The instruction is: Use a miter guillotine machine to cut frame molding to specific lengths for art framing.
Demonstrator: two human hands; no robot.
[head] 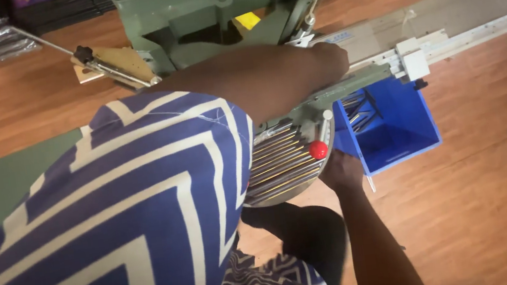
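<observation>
left hand (331, 59): we've got it reaching across the green saw machine (215, 9), resting on the fence rail (350, 79); can't tell if the fingers are spread or closed
right hand (340, 173): tucked under the round slotted table (283, 165), just beside the red knob (318, 149); grip hidden, can't tell
blue bin (397, 129): on the floor below the rail, a few dark offcuts inside
risk: our forearm lies right over the cutting area, so a slip could get nasty
risk 2: our loose sleeve (112, 215) could snag
</observation>
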